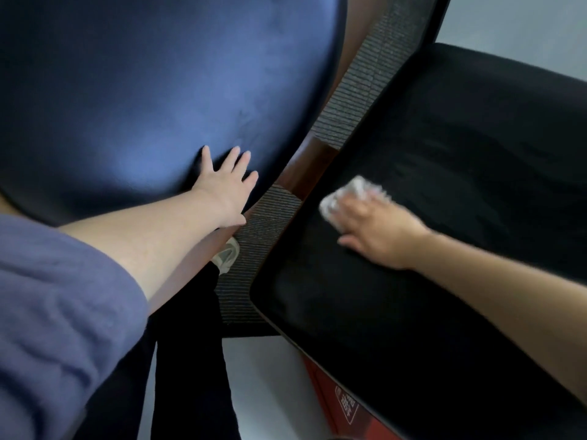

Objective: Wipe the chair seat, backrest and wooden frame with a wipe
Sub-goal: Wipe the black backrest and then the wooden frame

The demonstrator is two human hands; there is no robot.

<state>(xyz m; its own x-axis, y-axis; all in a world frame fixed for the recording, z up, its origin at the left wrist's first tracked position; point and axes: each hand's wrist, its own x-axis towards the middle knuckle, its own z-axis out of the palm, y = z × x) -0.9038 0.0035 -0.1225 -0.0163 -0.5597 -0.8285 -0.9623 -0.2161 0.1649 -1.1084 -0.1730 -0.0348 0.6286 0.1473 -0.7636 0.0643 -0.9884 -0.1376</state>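
Big glossy dark-blue backrest (127, 90) fills everything left of the wooden frame (313, 166), and the black seat (444, 154) spreads out to the frame's right, with pale grey floor (524, 23) showing beyond it and again below. A purple sleeve (57, 312) comes in well below and left of the frame. Ribbed grey strips (359, 87) run along the gap above and below that reddish-brown frame piece. Left hand (222, 188) lies flat on the backrest just left of the frame, fingers (233, 158) straight and spread wide, holding nothing. Right hand (378, 233) is down on the seat just right of the frame, blurred, its fingers laid fairly flat and close together over the white wipe (346, 195), pressing it onto the black surface, thumb out to the side. The crumpled wipe pokes out past the fingertips on the frame side. Far below the frame, a red box (336, 404) with pale print sits by the seat's edge, and a small whitish object (227, 254), too unclear to name, peeks out under the left wrist.
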